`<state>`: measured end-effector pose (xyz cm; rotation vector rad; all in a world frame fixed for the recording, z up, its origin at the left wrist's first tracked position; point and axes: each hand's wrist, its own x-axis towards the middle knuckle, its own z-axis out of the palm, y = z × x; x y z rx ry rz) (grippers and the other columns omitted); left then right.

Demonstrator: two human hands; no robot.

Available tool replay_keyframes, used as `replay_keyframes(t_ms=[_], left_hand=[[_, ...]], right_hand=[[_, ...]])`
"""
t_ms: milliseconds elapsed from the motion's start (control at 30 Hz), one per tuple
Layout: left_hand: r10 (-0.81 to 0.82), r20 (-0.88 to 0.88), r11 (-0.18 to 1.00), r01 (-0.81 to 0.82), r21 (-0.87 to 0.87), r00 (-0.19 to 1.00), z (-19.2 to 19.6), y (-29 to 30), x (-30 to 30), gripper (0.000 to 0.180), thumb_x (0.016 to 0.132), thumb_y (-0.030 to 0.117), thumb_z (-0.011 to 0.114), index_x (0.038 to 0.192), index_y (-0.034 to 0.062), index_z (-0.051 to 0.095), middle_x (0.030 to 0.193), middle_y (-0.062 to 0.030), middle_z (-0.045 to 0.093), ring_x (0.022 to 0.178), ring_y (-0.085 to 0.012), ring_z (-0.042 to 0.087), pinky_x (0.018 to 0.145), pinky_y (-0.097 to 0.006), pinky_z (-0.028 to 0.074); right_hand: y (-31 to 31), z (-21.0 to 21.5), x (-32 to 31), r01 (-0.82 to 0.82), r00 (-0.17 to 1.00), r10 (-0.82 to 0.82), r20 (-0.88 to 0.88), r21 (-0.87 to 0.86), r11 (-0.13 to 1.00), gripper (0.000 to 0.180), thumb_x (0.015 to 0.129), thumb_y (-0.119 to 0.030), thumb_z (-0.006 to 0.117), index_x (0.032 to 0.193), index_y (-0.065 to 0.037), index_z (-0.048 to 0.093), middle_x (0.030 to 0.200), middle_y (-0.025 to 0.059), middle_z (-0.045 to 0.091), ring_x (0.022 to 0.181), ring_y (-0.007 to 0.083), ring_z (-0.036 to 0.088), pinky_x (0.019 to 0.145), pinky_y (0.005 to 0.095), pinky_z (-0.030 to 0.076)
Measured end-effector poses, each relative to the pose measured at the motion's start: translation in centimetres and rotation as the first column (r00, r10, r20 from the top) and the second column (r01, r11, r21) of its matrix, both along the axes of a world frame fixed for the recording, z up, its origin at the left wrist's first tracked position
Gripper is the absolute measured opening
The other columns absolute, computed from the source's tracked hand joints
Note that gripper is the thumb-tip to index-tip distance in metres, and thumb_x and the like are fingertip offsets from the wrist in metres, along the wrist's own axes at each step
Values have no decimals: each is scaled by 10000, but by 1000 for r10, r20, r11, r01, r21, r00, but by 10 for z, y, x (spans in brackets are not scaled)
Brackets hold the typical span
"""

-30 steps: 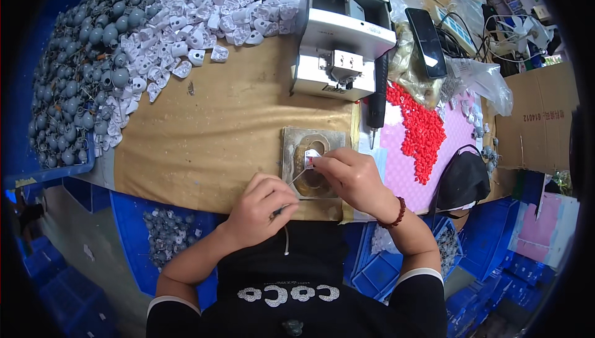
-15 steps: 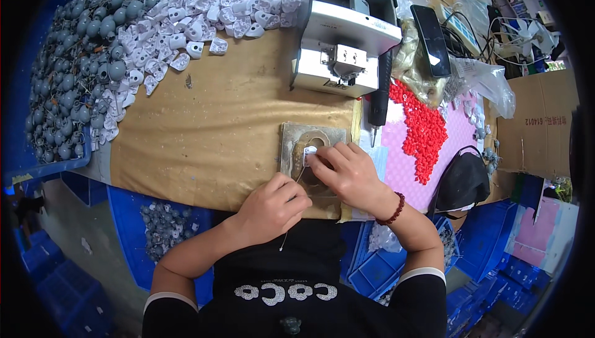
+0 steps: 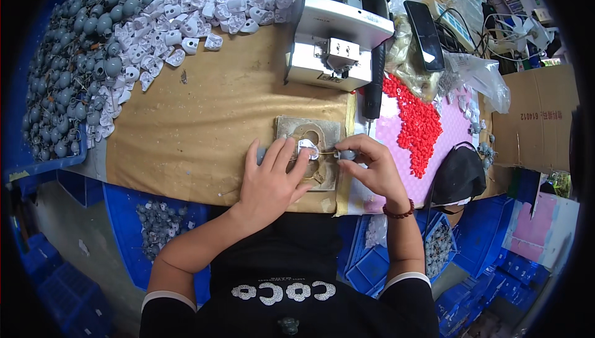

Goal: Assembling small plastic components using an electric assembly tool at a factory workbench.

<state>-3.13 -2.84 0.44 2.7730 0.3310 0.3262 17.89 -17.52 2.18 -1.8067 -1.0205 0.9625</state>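
A small white plastic part (image 3: 307, 146) lies on a square metal plate (image 3: 330, 130) with an oval recess, in front of me on the table. My left hand (image 3: 271, 177) rests over the plate's left side with its fingers spread, one fingertip touching the white part. Beside those fingers a grey ball (image 3: 261, 153) is partly hidden. To the right of the plate, my right hand (image 3: 372, 163) pinches a second grey ball (image 3: 347, 154) between thumb and fingers. A thin cord (image 3: 326, 152) runs from this ball toward the white part.
Heaps of grey balls (image 3: 68, 90) and white plastic parts (image 3: 180, 28) fill the far left. A silver machine (image 3: 338, 40) stands behind the plate, with a black screwdriver-like tool (image 3: 373, 84) beside it. Red pieces (image 3: 412, 124), a phone (image 3: 424, 34) and a black cap-like item (image 3: 460, 174) lie right.
My left hand has opened and moved onto the plate's left side. My right hand has shifted right, off the white part, and now grips a grey ball. The view has shifted slightly.
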Motion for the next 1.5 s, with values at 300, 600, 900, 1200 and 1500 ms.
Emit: replay_keyframes(t_ms=[300, 600, 900, 1200, 1500], left_hand=[[-40, 52, 999, 39, 10, 998, -5, 2, 1, 659, 756, 392, 804, 1297, 77, 598, 1336, -195, 536, 1286, -342, 487, 1070, -610, 340], [-39, 67, 999, 38, 21, 997, -3, 6, 3, 614, 743, 400, 817, 1226, 68, 635, 1281, -181, 557, 1271, -331, 503, 1070, -608, 347], [-55, 74, 998, 55, -2, 996, 1, 9, 3, 553, 764, 386, 806, 1200, 82, 655, 1281, -170, 564, 1270, -311, 514, 1082, -615, 327], [-66, 125, 998, 68, -16, 990, -2, 13, 6, 424, 773, 334, 813, 1083, 83, 668, 1218, -162, 591, 1247, -313, 535, 1075, -606, 336], [67, 159, 988, -43, -151, 985, 9, 13, 29, 289, 803, 152, 770, 1051, 79, 641, 1084, -108, 620, 1134, -297, 590, 1050, -491, 401]], right_hand=[[35, -31, -12, 229, 917, -34, -398, 453, 861, 291, 836, 143, 628, 1082, 0, 684, 1225, 87, 618, 1111, 186, 636, 899, 308, 542], [29, 0, -1, -248, 817, 20, 576, 320, 914, 285, 701, 159, 631, 883, -55, 682, 1128, 98, 665, 963, 296, 675, 760, 351, 563], [39, -22, -9, 149, 712, 153, -685, 361, 921, 284, 838, 115, 718, 1109, 31, 695, 1206, 102, 613, 1100, 200, 650, 938, 336, 561], [52, 7, -10, -180, 921, 93, 379, 201, 963, 327, 768, -76, 819, 1085, -99, 742, 999, 100, 652, 915, 277, 600, 837, 368, 489], [45, -11, -25, -78, 884, -41, 466, 233, 969, 501, 782, -121, 811, 1249, -93, 632, 994, 109, 611, 947, 302, 567, 831, 405, 479]])
